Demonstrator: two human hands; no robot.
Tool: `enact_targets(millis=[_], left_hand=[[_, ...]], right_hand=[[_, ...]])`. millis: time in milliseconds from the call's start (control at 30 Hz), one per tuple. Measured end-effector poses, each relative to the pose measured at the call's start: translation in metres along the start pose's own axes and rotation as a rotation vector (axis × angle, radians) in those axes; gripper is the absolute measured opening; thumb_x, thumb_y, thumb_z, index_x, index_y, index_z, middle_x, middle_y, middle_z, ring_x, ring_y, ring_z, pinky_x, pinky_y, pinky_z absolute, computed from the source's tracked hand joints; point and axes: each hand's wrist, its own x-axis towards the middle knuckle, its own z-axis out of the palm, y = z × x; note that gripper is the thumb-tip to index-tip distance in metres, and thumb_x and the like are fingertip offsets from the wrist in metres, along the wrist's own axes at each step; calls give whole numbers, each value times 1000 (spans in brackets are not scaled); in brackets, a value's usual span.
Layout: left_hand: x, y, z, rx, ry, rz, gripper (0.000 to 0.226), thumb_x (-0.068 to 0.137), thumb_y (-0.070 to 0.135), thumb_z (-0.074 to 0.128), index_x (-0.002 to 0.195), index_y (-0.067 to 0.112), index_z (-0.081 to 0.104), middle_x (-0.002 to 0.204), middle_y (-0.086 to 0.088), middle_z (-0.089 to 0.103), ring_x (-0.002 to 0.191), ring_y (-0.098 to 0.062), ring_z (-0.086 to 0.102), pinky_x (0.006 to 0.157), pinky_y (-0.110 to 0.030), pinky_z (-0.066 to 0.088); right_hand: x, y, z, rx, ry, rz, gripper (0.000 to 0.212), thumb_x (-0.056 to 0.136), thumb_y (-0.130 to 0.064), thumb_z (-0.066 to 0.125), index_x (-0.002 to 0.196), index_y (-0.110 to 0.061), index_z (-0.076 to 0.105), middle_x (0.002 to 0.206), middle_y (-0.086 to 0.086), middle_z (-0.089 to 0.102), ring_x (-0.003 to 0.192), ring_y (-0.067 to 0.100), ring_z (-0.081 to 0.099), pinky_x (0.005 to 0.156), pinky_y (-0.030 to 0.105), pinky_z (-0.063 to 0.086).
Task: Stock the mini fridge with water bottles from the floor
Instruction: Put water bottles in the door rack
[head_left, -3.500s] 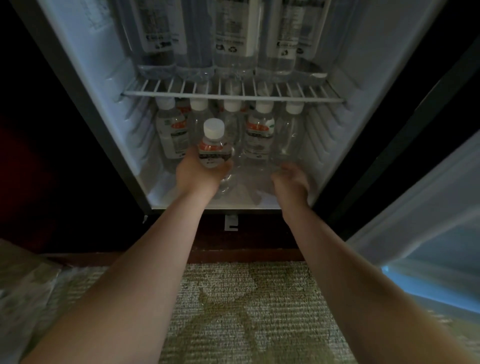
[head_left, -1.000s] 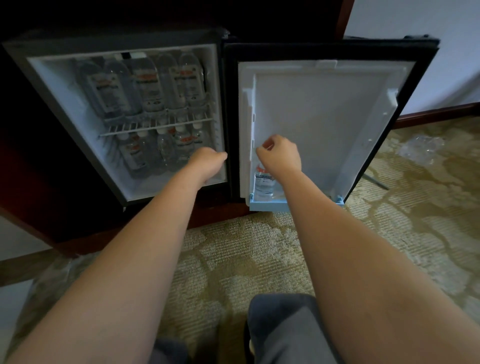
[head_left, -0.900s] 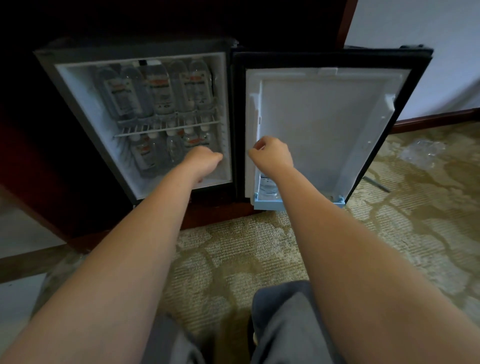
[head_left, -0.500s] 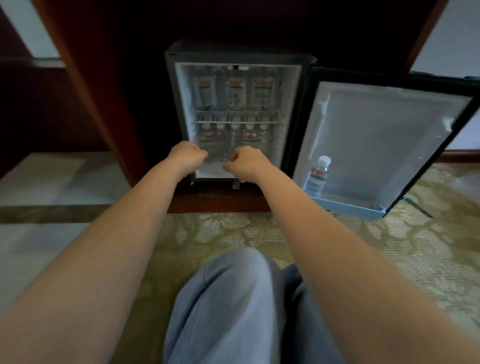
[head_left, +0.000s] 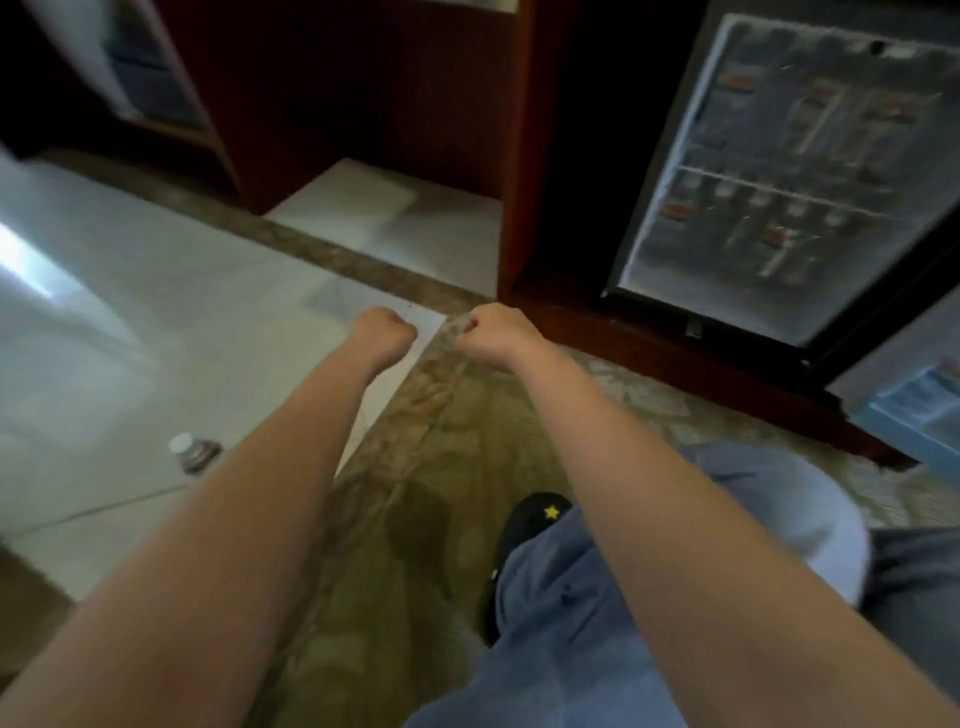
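Clear bottle (head_left: 195, 453) sits on pale floor (head_left: 104, 364); left grip (head_left: 384, 332) and right grip (head_left: 493, 330) curl empty.

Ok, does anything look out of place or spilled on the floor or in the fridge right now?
Only one thing: a lone water bottle sits on the pale tile at left, well apart from the open mini fridge. No spill shows; the bottles inside are too blurred to judge.

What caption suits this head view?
Left hand and right hand empty by the open mini fridge; one water bottle on the floor.
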Motion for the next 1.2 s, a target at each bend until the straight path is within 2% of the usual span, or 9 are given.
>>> enact_targets(millis=[100, 233, 300, 367, 433, 500, 700, 900, 1200], left_hand=[[-1, -53, -16, -26, 30, -97, 27, 87, 12, 50, 101, -7, 63, 109, -26, 64, 107, -39, 60, 90, -45, 49], [-6, -116, -28, -6, 83, -206, 12, 87, 13, 52, 81, 5, 59, 83, -17, 57, 81, -35, 58, 75, -37, 47], [-5, -144, -29, 17, 110, -263, 10, 89, 15, 52, 82, 8, 52, 85, -11, 53, 80, -25, 49, 74, -32, 39], [-2, -168, -34, 21, 130, -311, 10, 90, 17, 52, 90, 8, 55, 92, -12, 55, 85, -25, 51, 78, -33, 41], [4, -189, -40, 30, 166, -360, 29, 90, 21, 53, 114, 5, 58, 114, -15, 59, 104, -29, 56, 88, -35, 43], [11, -207, -49, 109, 183, -400, 49, 90, 24, 54, 134, 5, 47, 133, -16, 52, 120, -33, 50, 97, -37, 40], [45, -253, -74, 327, 214, -500, 58, 87, 28, 57, 138, 8, 36, 154, -15, 18, 138, -35, 23, 107, -43, 31], [69, -276, -76, 278, 132, -588, 55, 88, 27, 58, 134, 4, 40, 143, -17, 30, 126, -40, 38, 100, -42, 37], [68, -280, -55, 327, 306, -466, 30, 90, 1, 47, 116, 2, 61, 128, -17, 44, 119, -37, 44, 98, -36, 39]], right_hand=[[12, -24, 40, 4, -88, -50, 16, 86, -23, 53, 88, -9, 59, 87, 10, 62, 88, 29, 65, 77, 38, 55], [24, -44, 86, -77, -185, -98, 25, 89, -26, 56, 105, -8, 62, 105, 10, 63, 94, 26, 63, 86, 45, 54], [31, -49, 102, -100, -236, -108, 28, 89, -28, 57, 109, -9, 62, 109, 8, 62, 96, 25, 62, 88, 43, 54], [38, -55, 114, -103, -267, -118, 30, 90, -28, 56, 111, -8, 62, 112, 9, 62, 98, 25, 61, 88, 41, 53], [46, -63, 124, -114, -288, -137, 31, 91, -30, 56, 113, -9, 60, 116, 8, 60, 102, 25, 59, 88, 39, 51], [53, -71, 134, -145, -306, -164, 31, 92, -32, 56, 115, -12, 59, 118, 6, 59, 104, 23, 56, 85, 35, 48], [76, -80, 161, -197, -345, -202, 32, 92, -34, 55, 117, -15, 57, 120, 5, 57, 102, 22, 54, 78, 30, 42], [91, -74, 176, -244, -360, -207, 27, 92, -33, 54, 113, -16, 58, 115, 4, 59, 94, 20, 55, 73, 29, 42], [94, -68, 183, -229, -345, -166, 25, 91, -31, 55, 111, -16, 59, 117, 5, 59, 96, 20, 54, 75, 28, 41]])
